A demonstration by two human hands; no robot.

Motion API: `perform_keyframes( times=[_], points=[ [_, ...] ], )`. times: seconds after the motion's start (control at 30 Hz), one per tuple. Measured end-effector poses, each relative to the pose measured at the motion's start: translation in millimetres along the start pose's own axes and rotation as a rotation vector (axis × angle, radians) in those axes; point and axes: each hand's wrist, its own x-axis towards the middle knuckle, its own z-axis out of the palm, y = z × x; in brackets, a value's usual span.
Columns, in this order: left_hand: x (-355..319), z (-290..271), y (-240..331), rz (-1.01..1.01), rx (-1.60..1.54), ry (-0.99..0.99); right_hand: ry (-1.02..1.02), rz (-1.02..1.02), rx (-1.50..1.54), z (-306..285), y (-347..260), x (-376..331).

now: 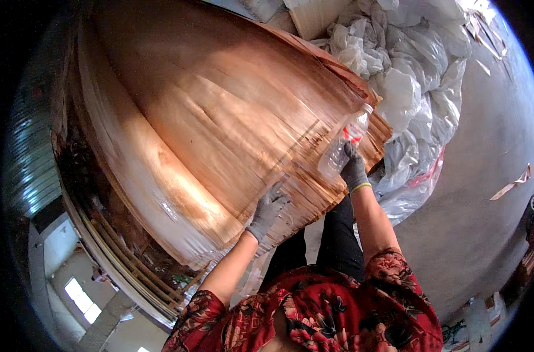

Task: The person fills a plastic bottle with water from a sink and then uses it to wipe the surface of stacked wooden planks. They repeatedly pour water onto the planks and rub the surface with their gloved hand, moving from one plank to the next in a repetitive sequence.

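1. A person in a red floral top (337, 311) stands at the near edge of a broad veneer stack (208, 123), both hands gloved in gray.
2. The right hand (355, 167) grips a clear plastic bottle (341, 146) over the stack's near right corner; its fingers close around the lower body, below the red label, the white cap pointing away. I can't tell whether the bottle touches the wood.
3. The left hand (270, 206) rests at the stack's near edge, left of the bottle; whether its fingers pinch a sheet, I cannot tell.
4. Crumpled plastic sheeting (419, 94) is heaped along the stack's right side.
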Motion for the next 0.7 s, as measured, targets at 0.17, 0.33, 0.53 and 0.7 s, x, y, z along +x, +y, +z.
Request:
perform_keyframes(
  times=[0.17, 0.33, 0.53, 0.7],
  points=[
    [19, -2, -4, -0.042, 0.023, 0.087, 0.062, -0.036, 0.131, -6, 6, 49],
    [35, -10, 7, -0.017, -0.048, 0.068, 0.049, -0.036, -0.007, -4, 2, 60],
    [67, -14, 77, 0.019, -0.077, 0.313, -0.029, 0.048, -0.049, 30, 16, 30],
    [124, -26, 102, -0.076, -0.473, 0.090, -0.054, 0.233, 0.040, 65, 67, 7]
  ],
)
